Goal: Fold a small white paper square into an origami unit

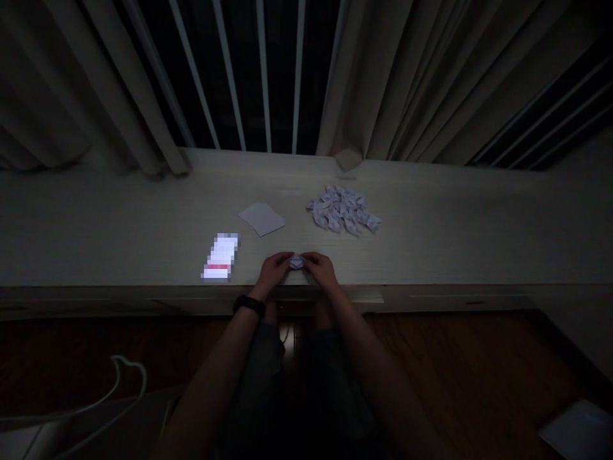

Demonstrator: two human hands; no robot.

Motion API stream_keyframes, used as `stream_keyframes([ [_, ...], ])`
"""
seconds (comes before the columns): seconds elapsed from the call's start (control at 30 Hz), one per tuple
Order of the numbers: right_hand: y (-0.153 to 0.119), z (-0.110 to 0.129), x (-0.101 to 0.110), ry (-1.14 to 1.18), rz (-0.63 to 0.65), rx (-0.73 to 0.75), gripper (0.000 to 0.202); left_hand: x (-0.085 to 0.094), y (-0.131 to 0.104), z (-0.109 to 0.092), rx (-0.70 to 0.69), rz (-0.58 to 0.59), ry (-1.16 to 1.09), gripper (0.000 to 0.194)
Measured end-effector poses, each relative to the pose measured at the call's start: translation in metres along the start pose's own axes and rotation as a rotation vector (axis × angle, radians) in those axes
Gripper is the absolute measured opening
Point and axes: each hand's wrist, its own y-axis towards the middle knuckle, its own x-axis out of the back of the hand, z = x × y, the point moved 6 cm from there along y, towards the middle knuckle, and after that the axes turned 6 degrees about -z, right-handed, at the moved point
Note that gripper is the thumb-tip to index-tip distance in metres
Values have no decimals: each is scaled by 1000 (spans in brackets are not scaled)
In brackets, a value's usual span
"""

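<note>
A small piece of folded white paper (pixel 296 261) lies between my two hands, close to the front edge of the pale sill (pixel 445 249). My left hand (pixel 275 267), below a dark wristband, pinches its left side. On the opposite side, the fingers of my right hand (pixel 320 266) close on the paper's right corner. Beyond my hands and to the right is a heap of folded paper pieces (pixel 342 209). A flat stack of white paper sheets (pixel 262 218) rests beyond my left hand.
A lit phone (pixel 221 257), its screen blurred out, lies left of my hands. Curtains (pixel 378 76) and a barred dark window (pixel 242 70) stand behind the sill. A pale cable (pixel 143 377) loops at lower left. A light flat object (pixel 579 429) is on the floor at lower right.
</note>
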Motion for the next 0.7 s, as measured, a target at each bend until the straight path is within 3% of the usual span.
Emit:
stream_keyframes([
  [0.2,6,-5,-3,91,72,-76,22,-3,-2,-3,8,-9,-64,24],
  [0.37,6,-9,-2,133,-27,-169,23,-5,-4,-1,61,-76,-58,23],
  [0.53,2,-4,-4,259,24,-259,34,-15,-5,12,280,33,-290,37],
  [0.7,1,-3,-4,311,37,-254,32,-15,-4,11,331,59,-362,38],
])
